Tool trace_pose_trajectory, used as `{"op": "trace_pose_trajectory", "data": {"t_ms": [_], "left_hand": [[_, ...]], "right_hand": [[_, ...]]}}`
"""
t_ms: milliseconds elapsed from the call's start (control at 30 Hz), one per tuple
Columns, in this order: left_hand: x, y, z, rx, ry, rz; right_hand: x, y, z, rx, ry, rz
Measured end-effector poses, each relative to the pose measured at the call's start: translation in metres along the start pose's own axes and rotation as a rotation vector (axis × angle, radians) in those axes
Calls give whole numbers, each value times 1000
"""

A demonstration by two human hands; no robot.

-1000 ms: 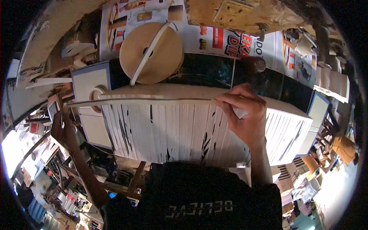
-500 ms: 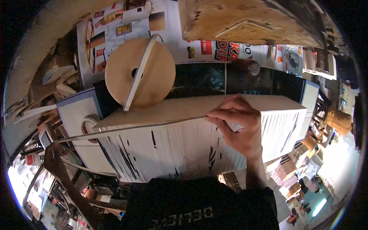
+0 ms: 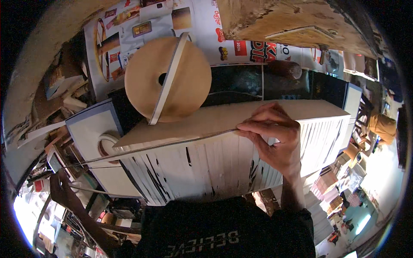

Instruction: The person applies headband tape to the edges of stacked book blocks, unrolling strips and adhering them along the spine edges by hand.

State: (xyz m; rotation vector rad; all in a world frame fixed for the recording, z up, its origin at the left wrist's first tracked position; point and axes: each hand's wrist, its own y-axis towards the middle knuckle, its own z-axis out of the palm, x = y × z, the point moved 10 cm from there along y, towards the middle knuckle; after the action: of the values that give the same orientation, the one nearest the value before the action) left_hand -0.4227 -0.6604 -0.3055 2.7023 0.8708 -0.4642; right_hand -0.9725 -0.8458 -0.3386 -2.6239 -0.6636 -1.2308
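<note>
My right hand pinches a narrow headband tape with a dark-striped edge against the upper edge of a long row of book blocks, pale and marked with black streaks. From there the tape runs left along that edge and past its end. At the far left my left hand, in shadow, is closed at the tape, which loops below it. Behind the row stands a tan round reel. A white strip with a ridged edge crosses the reel's face.
White boards with blue edges stick out at the row's left end, with a roll of white tape there. A dark cylinder lies behind the row. A worn wooden block overhangs at the back, above a printed sheet.
My view has shifted, so the reel and row appear farther right. My right hand still pinches the tape at the edge. My left hand has dropped slightly lower.
</note>
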Motion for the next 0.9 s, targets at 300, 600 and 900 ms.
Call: {"op": "trace_pose_trajectory", "data": {"t_ms": [300,600,900], "left_hand": [[-20,13,-35,-99,134,114],[-3,23,-5,-27,115,76],[37,18,11,50,-92,92]], "right_hand": [[11,3,11,-27,31,-57],[2,5,11,7,87,-1],[8,10,16,7,51,-18]]}}
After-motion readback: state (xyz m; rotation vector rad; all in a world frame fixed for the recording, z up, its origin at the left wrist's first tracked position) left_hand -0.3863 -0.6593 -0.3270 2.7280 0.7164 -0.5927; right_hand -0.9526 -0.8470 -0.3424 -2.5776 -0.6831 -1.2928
